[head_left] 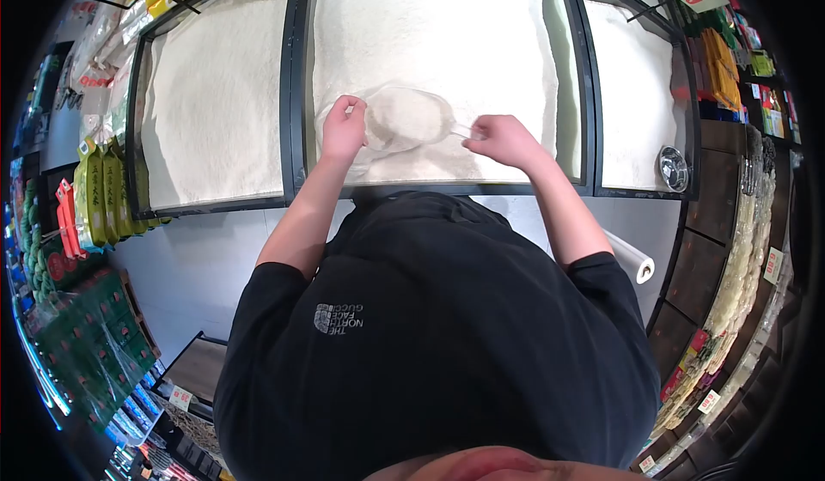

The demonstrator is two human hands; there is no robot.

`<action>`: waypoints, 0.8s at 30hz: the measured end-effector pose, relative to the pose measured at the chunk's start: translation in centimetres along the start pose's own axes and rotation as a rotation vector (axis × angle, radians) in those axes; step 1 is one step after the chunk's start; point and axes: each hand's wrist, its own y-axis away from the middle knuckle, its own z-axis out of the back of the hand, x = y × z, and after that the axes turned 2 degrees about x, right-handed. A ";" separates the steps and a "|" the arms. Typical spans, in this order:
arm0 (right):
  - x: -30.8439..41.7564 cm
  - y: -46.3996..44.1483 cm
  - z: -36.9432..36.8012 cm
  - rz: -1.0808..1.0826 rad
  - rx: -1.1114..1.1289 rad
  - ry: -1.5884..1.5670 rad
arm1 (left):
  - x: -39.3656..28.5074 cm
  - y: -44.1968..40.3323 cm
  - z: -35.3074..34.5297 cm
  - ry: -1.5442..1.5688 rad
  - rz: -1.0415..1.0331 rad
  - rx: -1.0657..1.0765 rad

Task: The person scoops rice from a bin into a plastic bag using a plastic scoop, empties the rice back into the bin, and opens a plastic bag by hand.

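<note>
Over a white heap (430, 30), both hands (346, 129) (501, 141) pinch clear plastic (408, 118) (crinkled).

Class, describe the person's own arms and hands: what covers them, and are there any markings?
The left hand and right hand wear no gloves. The forearms are uncovered, with no watch visible. The short sleeves are plain black; the black top bears a pale chest logo.
</note>
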 end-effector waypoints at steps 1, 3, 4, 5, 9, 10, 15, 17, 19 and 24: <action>2.8 -1.1 0.1 0.020 0.038 0.120 | -0.1 0.2 0.0 0.010 0.006 -0.004; 7.3 -2.3 0.1 0.043 0.090 0.367 | -0.5 0.4 0.1 0.028 0.013 -0.012; 8.5 -2.6 0.1 0.035 0.099 0.418 | -0.5 0.5 0.3 0.014 0.018 -0.010; 9.3 -2.9 0.2 0.025 0.105 0.467 | -0.6 0.5 0.5 -0.001 0.021 -0.006; 8.2 -1.4 1.2 -0.044 0.068 0.472 | 0.3 -0.5 1.0 -0.041 0.038 0.004; 6.8 -0.6 1.3 -0.064 0.036 0.387 | 0.3 -0.5 1.0 -0.031 0.040 0.007; -1.2 4.9 0.9 -0.309 -0.046 -0.105 | -0.1 -0.5 0.9 -0.036 0.069 -0.008; -4.9 5.7 -0.7 -0.426 -0.042 -0.194 | -0.5 -0.4 1.0 -0.048 0.072 -0.011; -8.5 6.1 -3.4 -0.509 -0.059 -0.184 | -0.4 -0.3 0.9 -0.032 0.048 0.011; -13.3 1.7 -8.2 -0.460 -0.038 -0.017 | -0.9 0.6 0.9 -0.020 0.005 0.018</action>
